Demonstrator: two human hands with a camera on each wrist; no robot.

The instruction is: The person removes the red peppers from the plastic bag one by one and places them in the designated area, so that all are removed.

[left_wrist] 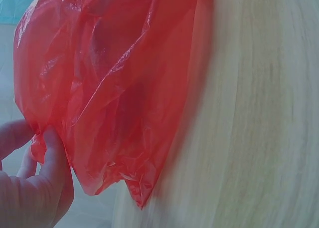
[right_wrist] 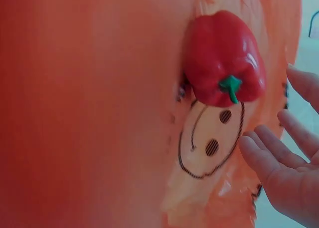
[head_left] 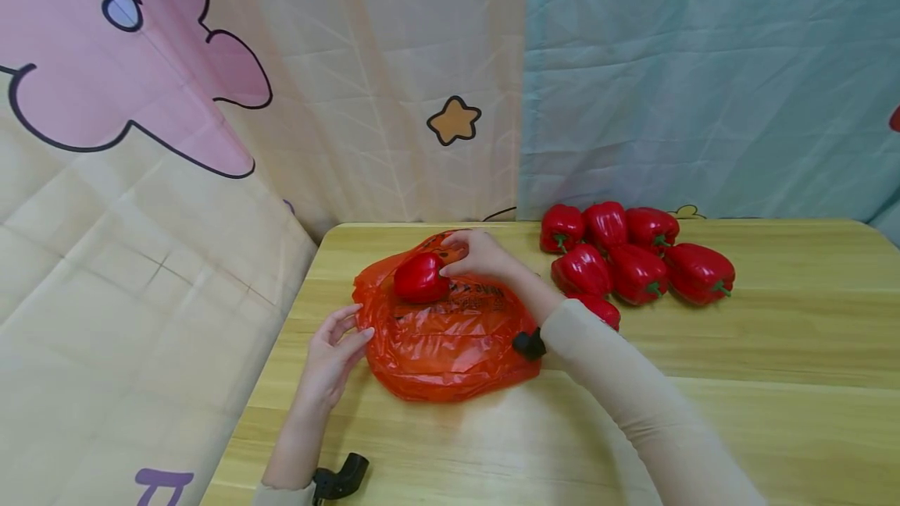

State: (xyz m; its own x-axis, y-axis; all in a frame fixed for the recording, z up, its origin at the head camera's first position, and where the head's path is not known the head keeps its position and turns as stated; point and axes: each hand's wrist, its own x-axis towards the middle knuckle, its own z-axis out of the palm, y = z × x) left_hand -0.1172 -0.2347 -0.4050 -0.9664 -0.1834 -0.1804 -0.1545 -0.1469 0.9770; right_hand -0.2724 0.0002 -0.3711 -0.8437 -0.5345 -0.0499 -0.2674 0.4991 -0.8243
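Note:
A red plastic bag lies spread on the wooden table, its mouth open. One red bell pepper with a green stem sits at the bag's far left, over a printed smiley face. My left hand pinches the bag's left rim between thumb and fingers; the left wrist view shows the gathered film there. Beside the pepper, my right hand hovers over the bag's far side with fingers spread. The right wrist view shows these fingers apart from the pepper, holding nothing.
Several more red bell peppers are grouped at the table's back, right of the bag; the right forearm partly covers the nearest one. A printed curtain hangs behind the table. Black wrist cameras are strapped to both arms.

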